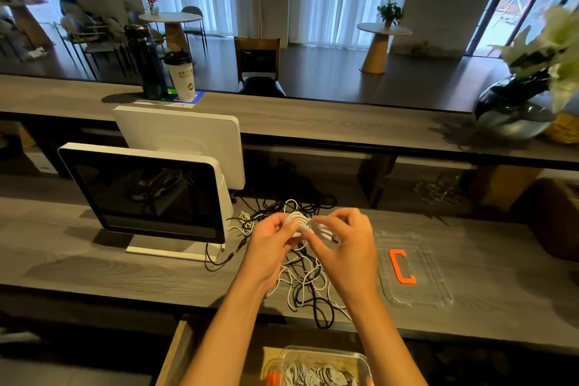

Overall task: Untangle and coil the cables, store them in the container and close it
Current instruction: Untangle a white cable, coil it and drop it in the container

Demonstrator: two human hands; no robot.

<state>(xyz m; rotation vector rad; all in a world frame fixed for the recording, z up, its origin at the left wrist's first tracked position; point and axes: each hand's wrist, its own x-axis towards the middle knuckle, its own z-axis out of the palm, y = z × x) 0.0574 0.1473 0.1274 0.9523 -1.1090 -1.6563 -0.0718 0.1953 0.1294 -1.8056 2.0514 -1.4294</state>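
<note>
The fingers of the left hand point(272, 236) are curled around a small white coil point(297, 222) of cable and grip it above the desk. The fingers of the right hand point(346, 236) are bent and pinch a white strand point(322, 230) that comes out of the coil on its right side — the two hands are almost touching each other. The picture is a little blurred there, so how the strand runs under the fingertips I cannot tell.

Below the hands lies the tangle of cables point(308, 285), white ones and black ones mixed, on the grey wooden desk point(94, 273). Some loops hang over the near edge of the desk, and more black cable lies behind the hands, near the wall of the counter.

At the bottom edge of the view, lower than the desk, stands the clear container point(319, 367), open, with white coiled cables already inside. Its clear lid point(413, 273) with an orange handle point(402, 266) lies flat on the desk, just to the right of the right hand.

To the left of the tangle stands a white monitor point(147, 197) with a dark screen. On the higher counter behind it are a paper cup point(181, 75) and a dark bottle point(146, 63) — and far right, a glass vase point(513, 110) with white flowers.
</note>
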